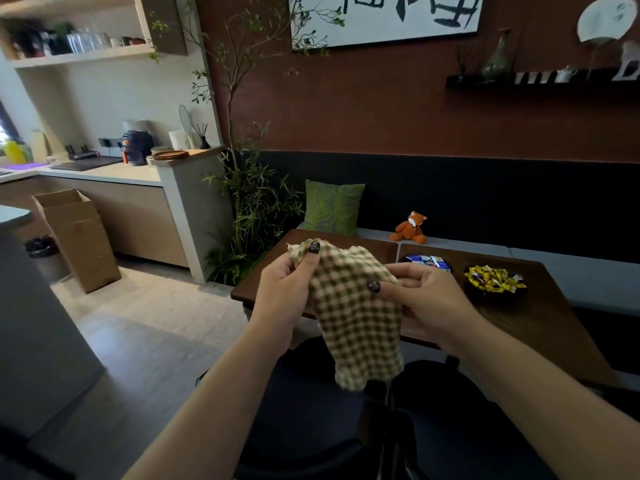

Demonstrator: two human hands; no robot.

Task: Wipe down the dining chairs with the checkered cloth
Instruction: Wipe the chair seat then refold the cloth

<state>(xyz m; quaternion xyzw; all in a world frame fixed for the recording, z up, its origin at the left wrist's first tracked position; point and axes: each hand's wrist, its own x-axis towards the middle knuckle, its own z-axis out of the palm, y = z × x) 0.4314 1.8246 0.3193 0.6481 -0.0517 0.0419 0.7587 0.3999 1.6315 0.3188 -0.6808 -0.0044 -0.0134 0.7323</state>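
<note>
**0 chairs wiped so far, by the look of it**

2 hands hold the checkered cloth [353, 306] up in the air: the left hand [282, 292] pinches its top corner, the right hand [420, 296] grips its right edge. It hangs above 2 dark dining chairs [311, 410], touching neither. The wooden surface [540, 317] lies beyond. All the wiping seems left to do.

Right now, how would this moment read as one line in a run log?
stage: preparing cloth | left hand: pinches checkered cloth | right hand: pinches cloth | chairs: dark, below hands, not touched
</note>
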